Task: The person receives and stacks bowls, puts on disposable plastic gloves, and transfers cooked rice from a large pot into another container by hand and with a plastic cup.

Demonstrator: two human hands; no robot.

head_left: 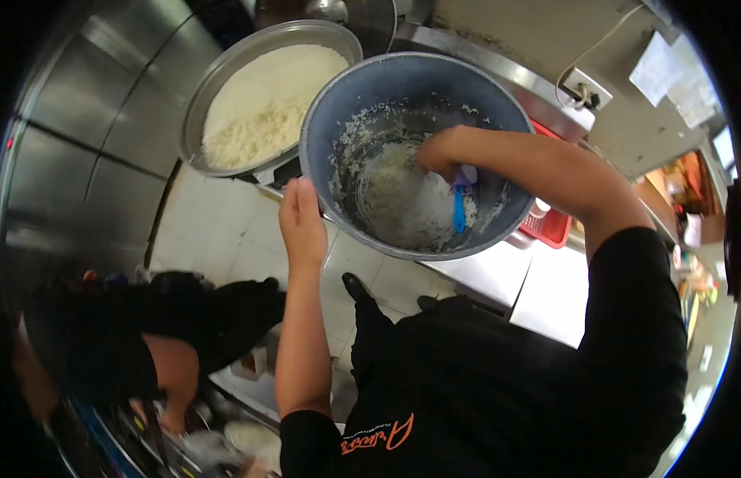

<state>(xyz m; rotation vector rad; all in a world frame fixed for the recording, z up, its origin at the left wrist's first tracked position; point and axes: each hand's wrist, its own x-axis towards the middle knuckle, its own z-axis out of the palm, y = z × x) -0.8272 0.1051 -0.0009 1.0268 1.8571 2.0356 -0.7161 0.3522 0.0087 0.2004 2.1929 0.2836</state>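
A large grey metal pot (418,80) sits tilted in front of me, with white rice grains clinging to its inner wall and bottom. At its left rim, my left hand (303,223) grips the edge of the pot. My right hand (444,155) reaches down inside with bent fingers; what they hold, if anything, is hidden. Right beside that hand is a utensil with a blue handle (459,213) and a purple part (466,175). Cloudy whitish residue (398,191) covers the bottom of the pot.
A wide metal basin (196,131) of white rice (267,95) stands at the upper left. A red plastic basket (555,227) lies right of the pot, below a wall socket (585,89). At lower left, another person's arm (175,378) works over a counter.
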